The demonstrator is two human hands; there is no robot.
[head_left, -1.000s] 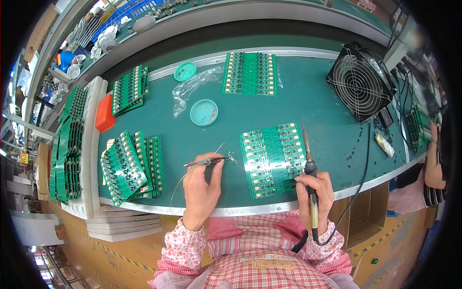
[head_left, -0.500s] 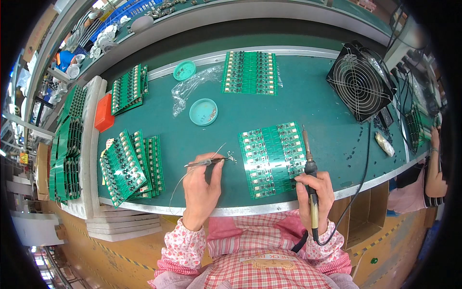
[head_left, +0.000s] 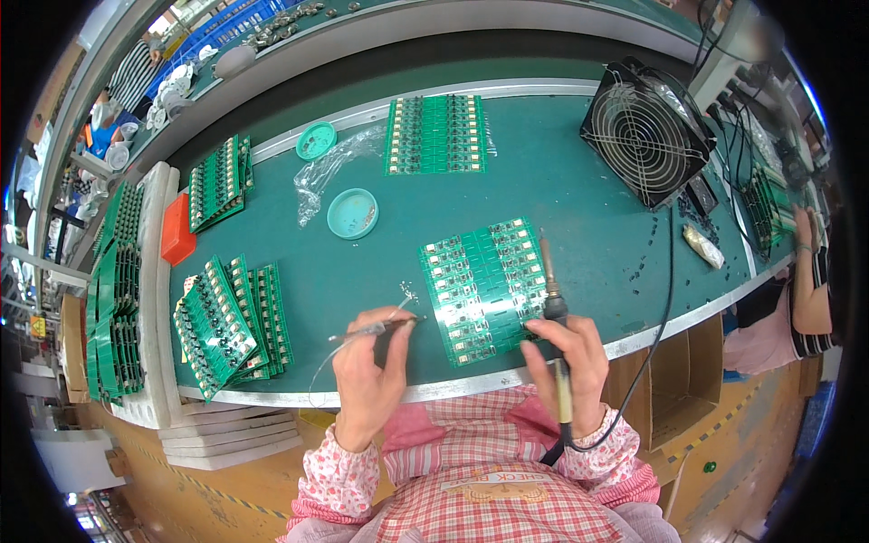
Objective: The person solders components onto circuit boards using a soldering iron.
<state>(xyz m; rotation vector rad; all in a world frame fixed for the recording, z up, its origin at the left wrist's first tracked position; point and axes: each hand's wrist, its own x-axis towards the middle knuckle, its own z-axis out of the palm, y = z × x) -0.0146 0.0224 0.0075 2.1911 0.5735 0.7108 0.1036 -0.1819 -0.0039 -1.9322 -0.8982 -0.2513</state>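
broadly, a green workbench (head_left: 543, 185) fills the view, edged with pale metal. along its left side, a row of upright circuit boards (head_left: 116, 303) stands in a white foam rack (head_left: 161, 299). a black fan (head_left: 641, 136) with a wire guard sits toward the far right. a loose stack of boards (head_left: 222, 326) lies fanned near the left end, and another board panel (head_left: 436, 136) rests by the far edge. the nearer board panel (head_left: 486, 291) lies flat and slightly turned between the two hands, close to the front edge. the right hand (head_left: 579, 362) is closed on a soldering iron (head_left: 555, 308), its tip pointing away from the person, just beside the panel's right edge. the left hand (head_left: 369, 371) pinches tweezers (head_left: 360, 332) between thumb and fingers; whether their tips meet, i cannot tell. beyond it sits a round turquoise dish (head_left: 338, 217) with small bits inside. a thin wire (head_left: 320, 364) curves by the left hand. smallest are pale specks (head_left: 407, 291) scattered just beyond the tweezers.
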